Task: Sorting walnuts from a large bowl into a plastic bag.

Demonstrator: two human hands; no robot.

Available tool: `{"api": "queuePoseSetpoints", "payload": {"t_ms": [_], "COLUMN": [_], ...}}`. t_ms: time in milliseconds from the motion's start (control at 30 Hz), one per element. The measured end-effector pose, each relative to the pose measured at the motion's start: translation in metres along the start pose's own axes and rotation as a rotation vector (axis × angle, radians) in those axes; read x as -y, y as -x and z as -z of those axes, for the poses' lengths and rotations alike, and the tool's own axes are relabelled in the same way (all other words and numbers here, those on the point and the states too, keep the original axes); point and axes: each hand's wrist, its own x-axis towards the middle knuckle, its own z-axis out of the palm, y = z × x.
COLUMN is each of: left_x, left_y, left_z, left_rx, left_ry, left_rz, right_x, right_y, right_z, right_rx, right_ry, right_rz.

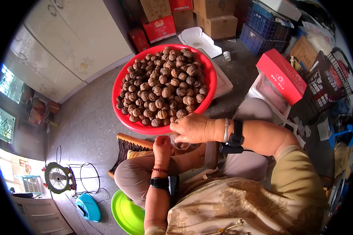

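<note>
In front of me a big red basin [212,84] is heaped with brown walnuts [162,84]. My right hand [194,128] is at the basin's near rim, palm down, its fingers curled; what they hold, if anything, is hidden. Just left of it and lower, my left hand [162,147] is closed with its fingertips pressed together, and I cannot make out anything in them. The two hands are close together, over my lap and near the basin's edge.
A white foam box [223,80] stands under the basin's right side. A small wooden chair [133,141] stands at the near left, a green basin [125,209] below it. Cartons [217,26] line the back; a red box [281,76] and blue crates [259,39] stand right.
</note>
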Motion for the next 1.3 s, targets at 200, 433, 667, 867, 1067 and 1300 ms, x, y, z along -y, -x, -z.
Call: {"api": "queuePoseSetpoints", "payload": {"t_ms": [200,433,667,867,1067,1300], "left_x": [0.000,-0.001,-0.017,-0.063,-0.147,-0.152], "left_y": [0.000,0.001,0.024,0.059,0.102,0.131], "left_z": [0.004,0.009,0.008,-0.010,-0.051,-0.090], "left_rx": [-0.010,-0.036,0.150,0.082,0.633,0.774], "left_ry": [-0.074,-0.564,-0.915,-1.039,-0.264,0.390], "left_rz": [0.004,-0.270,-0.268,-0.432,-0.062,0.086], "right_x": [-0.001,-0.001,0.002,-0.004,-0.036,-0.059], "right_y": [0.002,0.019,0.006,-0.014,-0.055,-0.057], "right_z": [-0.003,-0.035,-0.005,0.008,0.018,0.022], "right_rx": [0.210,0.480,0.328,-0.267,-0.779,-1.060], "right_ry": [-0.074,-0.076,-0.408,-0.483,-0.996,-0.290], "right_rz": [-0.099,-0.165,-0.237,-0.266,-0.721,-0.710]}}
